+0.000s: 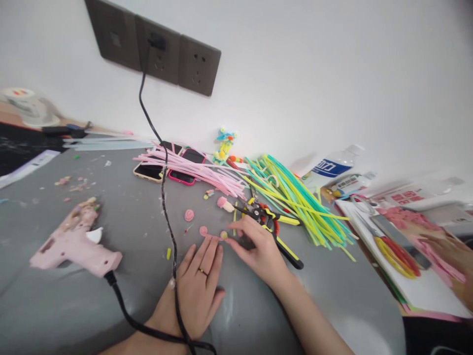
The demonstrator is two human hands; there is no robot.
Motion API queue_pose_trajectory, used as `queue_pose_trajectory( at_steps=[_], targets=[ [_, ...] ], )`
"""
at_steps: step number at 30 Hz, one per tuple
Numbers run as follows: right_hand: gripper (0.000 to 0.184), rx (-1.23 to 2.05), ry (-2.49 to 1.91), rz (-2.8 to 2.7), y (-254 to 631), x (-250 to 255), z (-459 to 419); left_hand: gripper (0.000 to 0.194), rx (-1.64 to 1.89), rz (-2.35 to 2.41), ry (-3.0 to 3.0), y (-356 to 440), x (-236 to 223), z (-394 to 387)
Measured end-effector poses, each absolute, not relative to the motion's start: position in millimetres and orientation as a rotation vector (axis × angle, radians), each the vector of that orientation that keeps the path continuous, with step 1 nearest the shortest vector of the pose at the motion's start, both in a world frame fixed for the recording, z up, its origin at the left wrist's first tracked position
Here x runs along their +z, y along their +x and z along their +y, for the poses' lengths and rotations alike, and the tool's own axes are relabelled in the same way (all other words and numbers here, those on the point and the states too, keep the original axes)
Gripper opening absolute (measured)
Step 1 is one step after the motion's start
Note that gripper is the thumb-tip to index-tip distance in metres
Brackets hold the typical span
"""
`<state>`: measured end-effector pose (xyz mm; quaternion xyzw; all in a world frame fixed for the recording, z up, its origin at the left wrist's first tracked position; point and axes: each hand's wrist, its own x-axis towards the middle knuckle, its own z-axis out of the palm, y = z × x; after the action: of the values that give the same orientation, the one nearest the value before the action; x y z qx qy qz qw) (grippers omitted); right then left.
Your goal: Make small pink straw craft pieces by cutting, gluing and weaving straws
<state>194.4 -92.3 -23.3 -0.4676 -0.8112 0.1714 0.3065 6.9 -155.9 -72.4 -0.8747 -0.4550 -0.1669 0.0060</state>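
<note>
- Because the left hand lies flat, fingers outstretched, tips at the pink strip on the table, lifting it could let the strip shift.
- The right hand's thumb and forefinger nearly meet at the yellow disc; whether they grip is unclear.
- The black cord crosses the left wrist; a jerk could drag the glue gun.

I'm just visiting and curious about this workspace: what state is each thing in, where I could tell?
Left hand: laid flat, fingertips at the pink strip
Right hand: fingers bent, thumb and forefinger at a small yellowish coil
Pink roll: coiled up
Glue gun: lying on its side
Plug: in the socket
Pink-edged phone: screen dark
Pliers: handles spread
</note>
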Motion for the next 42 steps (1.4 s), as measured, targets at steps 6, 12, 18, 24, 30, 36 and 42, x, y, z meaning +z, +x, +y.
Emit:
queue_pose_trajectory(
  at_steps=[6,12,18,24,30,36,42],
  targets=[
    [0.02,0.042,-1.701,-1.783,241.2,-15.5,-115.6,0.065,-0.548,-1.408,-2.737,6.2,-73.0,-154.2],
    [0.034,0.096,-1.989,-1.869,268.4,-43.3,-133.4,0.066,-0.628,-1.392,-2.722,5.2,-77.8,-152.7],
    [0.04,0.219,-2.005,-1.862,271.6,-38.8,-140.5,0.063,-0.644,-1.362,-2.74,2.9,-76.0,-150.7],
    [0.043,0.157,-2.03,-1.675,282.6,-38.4,-172.1,0.062,-0.639,-1.352,-2.724,3.5,-76.4,-150.0],
    [0.036,0.183,-1.911,-1.66,257.2,-44.1,-207.5,0.062,-0.618,-1.372,-2.726,3.6,-75.2,-150.8],
    [0.033,0.121,-1.807,-1.794,228.9,-50.2,-214.2,0.061,-0.668,-1.362,-2.772,1.9,-75.2,-149.3],
    [0.034,0.102,-1.841,-1.774,228.7,-49.6,-208.7,0.062,-0.676,-1.377,-2.796,1.5,-75.3,-148.6]
  ],
)
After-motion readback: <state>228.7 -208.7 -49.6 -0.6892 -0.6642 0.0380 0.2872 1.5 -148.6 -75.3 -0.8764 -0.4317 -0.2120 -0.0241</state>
